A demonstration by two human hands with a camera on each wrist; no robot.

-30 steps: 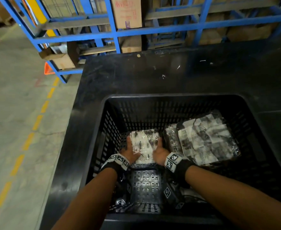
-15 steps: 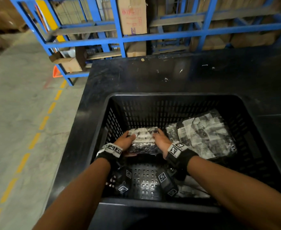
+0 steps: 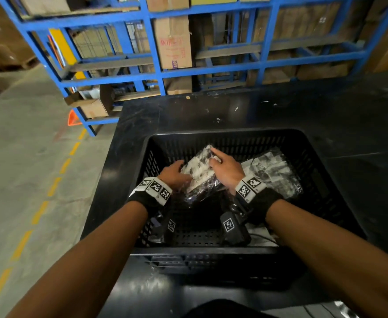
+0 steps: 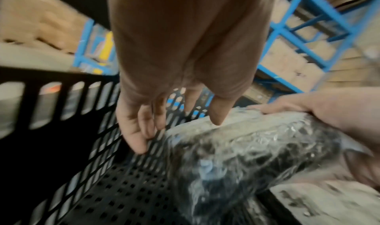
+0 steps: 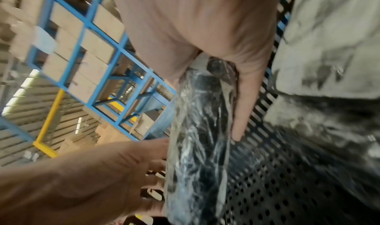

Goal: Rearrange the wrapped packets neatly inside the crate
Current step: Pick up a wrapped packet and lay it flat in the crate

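Note:
A black slotted crate (image 3: 211, 132) stands on a black table. Both hands are inside it. My right hand (image 3: 223, 167) grips a clear-wrapped packet (image 3: 196, 172) of black-and-white goods, fingers over its top, and holds it tilted above the crate floor. In the right wrist view the packet (image 5: 197, 131) stands on edge in that hand. My left hand (image 3: 174, 174) is at the packet's left side. In the left wrist view its fingers (image 4: 133, 131) hang straight beside the packet (image 4: 246, 147), and only the thumb touches its top edge. More wrapped packets (image 3: 271, 173) lie stacked at the crate's right.
The perforated crate floor (image 3: 195, 228) shows bare at the front left. The table (image 3: 211, 111) stretches behind and to the right. Blue steel racking (image 3: 156, 72) with cardboard boxes stands beyond it. Concrete floor with a dashed yellow line (image 3: 53, 187) lies left.
The packet has come up off the crate floor and tilted onto its edge. My right hand moved over its top. My left hand has loosened from gripping it to touching it.

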